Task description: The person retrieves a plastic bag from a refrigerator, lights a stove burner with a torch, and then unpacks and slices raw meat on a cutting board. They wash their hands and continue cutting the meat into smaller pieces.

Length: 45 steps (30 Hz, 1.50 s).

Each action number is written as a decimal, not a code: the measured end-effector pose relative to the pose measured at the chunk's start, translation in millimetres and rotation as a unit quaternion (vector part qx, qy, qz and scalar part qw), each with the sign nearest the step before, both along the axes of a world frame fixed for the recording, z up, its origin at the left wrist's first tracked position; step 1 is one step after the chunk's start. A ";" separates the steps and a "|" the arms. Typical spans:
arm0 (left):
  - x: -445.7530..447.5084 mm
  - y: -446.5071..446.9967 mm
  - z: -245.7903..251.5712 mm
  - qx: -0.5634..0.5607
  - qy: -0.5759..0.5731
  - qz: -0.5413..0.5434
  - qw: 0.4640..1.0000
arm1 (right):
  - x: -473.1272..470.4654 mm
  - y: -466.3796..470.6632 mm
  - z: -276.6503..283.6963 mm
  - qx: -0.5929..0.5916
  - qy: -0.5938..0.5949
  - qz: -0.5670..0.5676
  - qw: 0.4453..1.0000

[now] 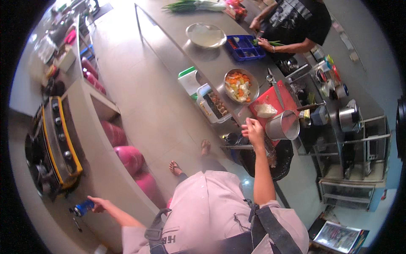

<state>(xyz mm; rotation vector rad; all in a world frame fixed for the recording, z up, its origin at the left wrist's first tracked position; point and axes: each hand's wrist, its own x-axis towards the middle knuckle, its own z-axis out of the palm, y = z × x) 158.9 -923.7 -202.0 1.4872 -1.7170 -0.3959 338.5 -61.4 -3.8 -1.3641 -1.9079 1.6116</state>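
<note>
At the lower left, my left hand (99,204) grips the end of a blue cylindrical canister (83,208), beside the counter with the stove. My right hand (253,129) hovers by the steel table's corner, fingers loosely bent, with nothing visible in it. Right beside it stands a tall metal pot-like container (279,126) at the edge of a red cutting board (290,96). On that board lie a pale piece wrapped in clear plastic (265,110) and a knife (278,95). A steel bowl of chopped vegetables (240,87) sits just beyond.
Across the steel table (203,60), another person (295,28) cuts greens over a blue compartment tray (244,55). A steel bowl (206,35) and long greens (190,5) are there too. The gas stove (62,143) is left, pink cylinders (128,158) below. A black basin (282,162) stands right.
</note>
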 end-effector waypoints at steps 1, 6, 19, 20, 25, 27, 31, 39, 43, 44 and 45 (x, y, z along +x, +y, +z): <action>-2.6 43.2 2.4 0.023 0.013 -0.034 0.999 | -11.8 12.0 -13.1 -0.084 0.057 -0.024 0.994; -13.9 346.0 5.4 0.246 0.145 -0.442 0.850 | -79.4 76.8 -66.2 -0.287 0.187 -0.080 0.936; -22.6 776.0 190.3 0.402 0.032 -0.783 0.474 | 27.4 101.6 21.9 -0.026 0.013 0.120 0.992; -23.6 793.3 198.1 0.438 0.025 -0.809 0.391 | 48.6 99.8 37.9 0.011 -0.030 0.142 0.989; -14.0 875.2 229.3 0.715 -0.190 -0.672 -0.022 | 119.1 101.3 113.0 -0.108 0.150 -0.046 0.982; -5.9 901.4 236.9 0.773 -0.297 -0.545 -0.131 | 126.6 109.6 132.7 -0.086 0.183 -0.055 0.978; -5.1 935.1 247.9 0.630 -0.370 -0.679 -0.067 | 131.7 132.4 149.0 -0.008 0.083 -0.048 0.995; -6.3 957.2 272.3 0.722 -0.156 -0.669 0.076 | 155.5 223.1 78.3 0.367 -0.149 -0.184 0.900; -1.9 973.0 266.4 0.715 -0.121 -0.674 0.143 | 157.1 194.0 35.6 0.346 -0.220 -0.207 0.888; 2.6 976.3 261.6 0.711 -0.108 -0.679 0.143 | 156.8 180.4 30.7 0.344 -0.252 -0.240 0.872; 6.3 984.7 254.8 0.722 -0.086 -0.678 0.111 | 152.0 170.4 26.2 0.350 -0.239 -0.258 0.868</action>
